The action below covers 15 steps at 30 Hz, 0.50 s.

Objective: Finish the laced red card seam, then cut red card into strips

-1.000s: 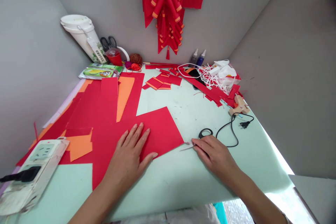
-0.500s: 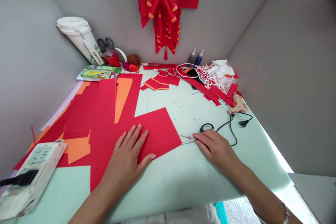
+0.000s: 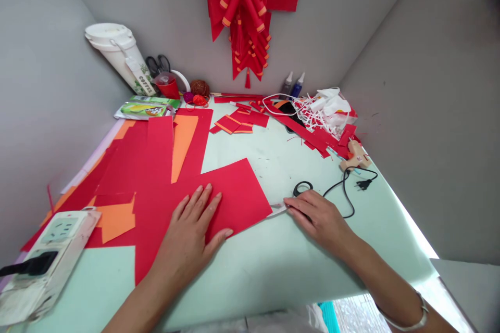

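Note:
A large red paper sheet (image 3: 242, 192) lies on the pale green table. Flat on its middle rests my left hand (image 3: 189, 234), fingers spread, holding nothing. To the right of the sheet, my right hand (image 3: 320, 218) is closed around a pair of scissors (image 3: 303, 187). One black handle loop shows above the fingers, and the blades point left, partly hidden under the sheet's right corner.
A power strip (image 3: 58, 250) stands at the left over red and orange paper. A glue gun (image 3: 355, 156) with a black cord (image 3: 349, 203) lies at the right. White paper shreds (image 3: 324, 109), a white canister (image 3: 117, 52) and small red pieces (image 3: 238, 120) are farther back.
My right hand has shifted slightly left with the scissors, and their blades reach a little farther under the sheet. My left hand stays on the paper.

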Tool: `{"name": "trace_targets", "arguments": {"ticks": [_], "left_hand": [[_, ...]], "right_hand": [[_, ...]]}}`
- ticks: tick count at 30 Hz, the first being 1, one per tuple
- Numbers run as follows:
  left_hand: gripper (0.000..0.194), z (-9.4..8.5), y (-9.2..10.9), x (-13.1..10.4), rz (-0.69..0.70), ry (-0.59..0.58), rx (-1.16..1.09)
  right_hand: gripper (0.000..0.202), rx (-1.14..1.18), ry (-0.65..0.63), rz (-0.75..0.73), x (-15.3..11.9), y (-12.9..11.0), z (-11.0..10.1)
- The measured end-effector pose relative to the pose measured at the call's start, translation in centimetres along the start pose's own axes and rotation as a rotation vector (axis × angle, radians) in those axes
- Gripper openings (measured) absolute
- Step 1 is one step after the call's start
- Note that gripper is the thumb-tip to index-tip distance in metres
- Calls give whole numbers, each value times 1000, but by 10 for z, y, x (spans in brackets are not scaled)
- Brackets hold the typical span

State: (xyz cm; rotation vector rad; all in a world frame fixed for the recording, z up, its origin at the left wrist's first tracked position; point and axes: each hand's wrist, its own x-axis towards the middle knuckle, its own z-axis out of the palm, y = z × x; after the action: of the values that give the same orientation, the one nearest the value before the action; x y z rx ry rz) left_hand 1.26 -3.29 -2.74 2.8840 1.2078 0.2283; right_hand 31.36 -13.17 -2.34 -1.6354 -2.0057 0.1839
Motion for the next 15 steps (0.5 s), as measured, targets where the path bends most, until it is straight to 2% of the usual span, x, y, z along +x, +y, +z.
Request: {"name": "trace_targets", "arguments": {"ticks": [8,15], "left_hand": [[72,2,-2,0,25,8,30],[73,0,6,2,25,-13,60]], "right_hand": [[25,-21,-77,-126,-2,-4,-1],[27,-98,-108,-132,-6,2,7]]}}
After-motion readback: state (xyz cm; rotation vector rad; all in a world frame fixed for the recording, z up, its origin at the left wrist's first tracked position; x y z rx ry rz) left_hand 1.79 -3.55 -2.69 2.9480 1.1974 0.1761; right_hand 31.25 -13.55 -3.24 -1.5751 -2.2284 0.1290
